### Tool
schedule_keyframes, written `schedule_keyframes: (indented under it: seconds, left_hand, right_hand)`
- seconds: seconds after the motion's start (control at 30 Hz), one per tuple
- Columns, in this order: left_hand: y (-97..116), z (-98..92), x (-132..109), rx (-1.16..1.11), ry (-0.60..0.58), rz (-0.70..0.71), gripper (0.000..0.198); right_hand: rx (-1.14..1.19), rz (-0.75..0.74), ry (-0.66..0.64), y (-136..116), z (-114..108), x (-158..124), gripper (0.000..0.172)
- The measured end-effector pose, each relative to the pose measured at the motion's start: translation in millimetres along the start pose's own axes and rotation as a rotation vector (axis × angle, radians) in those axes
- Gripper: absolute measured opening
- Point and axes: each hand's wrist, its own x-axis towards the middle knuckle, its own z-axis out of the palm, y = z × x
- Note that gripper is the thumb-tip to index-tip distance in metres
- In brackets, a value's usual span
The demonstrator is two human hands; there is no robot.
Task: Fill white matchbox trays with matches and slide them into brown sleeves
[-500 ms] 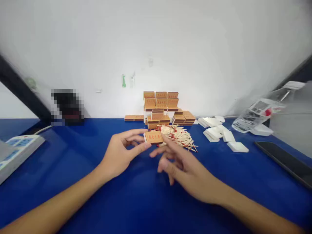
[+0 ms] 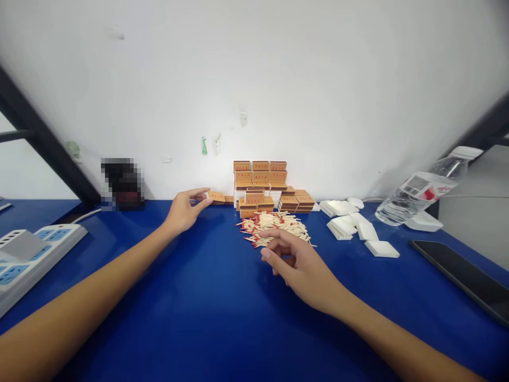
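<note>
Left hand (image 2: 185, 211) has a matchbox (image 2: 217, 197) pinched between thumb and fingers, box slightly tilted, label side showing; it sits left of and a bit behind the match pile, landmark for everything below. Right hand (image 2: 298, 265) is just in front of the pile, fingers loosely curled, thumb and index apart, nothing visible in it; can't tell if it touches any matches. Rest, big to small: white wall (image 2: 338, 79) runs behind the pile, blue table (image 2: 191, 307) under it. Power strip (image 2: 51, 239) well left of the pile, grey block (image 2: 24, 246) on top. Black phone (image 2: 457, 270) lies flat, well right. Clear bottle (image 2: 421, 191), white cap, leaning, also well right and farther back than the phone. Matchbox stack (image 2: 260, 178) directly behind the pile, stepped, labels facing front. Dark object (image 2: 123, 185) left of the pile near the wall, pixelated, can't identify. Match pile (image 2: 274, 228) itself: loose, pale sticks, red heads, pointing every way. White pieces (image 2: 358, 223) scattered right of it, some overlapping. Flat-lying boxes (image 2: 296, 201) behind it to the right, beside the stack. Low box row (image 2: 229, 200) along the wall, behind-left, partly hidden by the held box; contact between them unclear. Smallest: green mark (image 2: 204, 146) on the wall, up and left of the pile.
</note>
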Motion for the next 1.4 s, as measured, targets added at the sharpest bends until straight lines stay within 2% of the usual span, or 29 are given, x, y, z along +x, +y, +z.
schedule_keyframes:
  seconds: [0.2,0.33,0.43,0.6,0.7,0.8,0.87,0.93,0.97,1.07,1.17,1.23,1.33,1.4]
  left_hand:
    - [-0.2,29.5,23.5,0.204,-0.001,0.071,0.041]
    - [3.7,37.8,26.2,0.363,0.037,0.124,0.029]
    - [6.7,39.1,23.6,0.460,0.067,0.155,0.024]
    - [9.7,39.1,22.6,0.539,0.048,0.201,0.019]
    - [15.0,29.4,19.0,0.554,0.039,0.231,0.025]
    - [24.1,13.8,-1.1,0.591,-0.004,0.330,0.024]
    - [30.3,5.0,-24.8,0.596,-0.135,0.439,0.016]
    - [35.2,-0.4,-50.9,0.606,-0.330,0.601,0.023]
    - [36.9,-1.7,-62.5,0.588,-0.367,0.640,0.029]
    - [38.3,-3.6,-82.5,0.471,-0.314,0.662,0.033]
    - [33.9,-5.0,-81.6,0.351,-0.197,0.604,0.030]
    - [29.5,-6.0,-77.1,0.305,-0.162,0.569,0.028]
    - [25.3,-7.0,-74.3,0.295,-0.184,0.503,0.027]
    - [25.9,-7.2,-75.1,0.294,-0.204,0.488,0.027]
  right_hand:
    - [-0.068,-0.033,-0.011,5.0,0.5,3.5,0.020]
    - [-0.136,-0.108,0.002,2.5,-2.2,5.8,0.016]
    - [-0.189,-0.163,0.024,-0.9,-2.9,6.1,0.017]
    - [-0.241,-0.195,0.044,-0.3,-4.7,7.1,0.016]
    - [-0.282,-0.229,0.086,3.5,-10.9,10.1,0.017]
    - [-0.352,-0.266,0.161,8.1,-22.1,16.6,0.018]
    - [-0.394,-0.251,0.223,10.4,-32.5,22.6,0.019]
    - [-0.448,-0.210,0.280,11.2,-47.1,28.6,0.019]
    - [-0.493,-0.187,0.303,11.0,-56.8,31.0,0.019]
    - [-0.730,-0.075,0.367,10.2,-96.2,33.7,0.020]
    - [-0.961,0.148,0.432,15.0,-141.3,29.5,0.027]
    - [-1.055,0.262,0.410,23.8,-163.6,25.6,0.028]
    - [-1.089,0.335,0.341,40.6,-178.3,23.2,0.037]
    - [-1.094,0.360,0.297,48.2,-180.1,24.1,0.035]
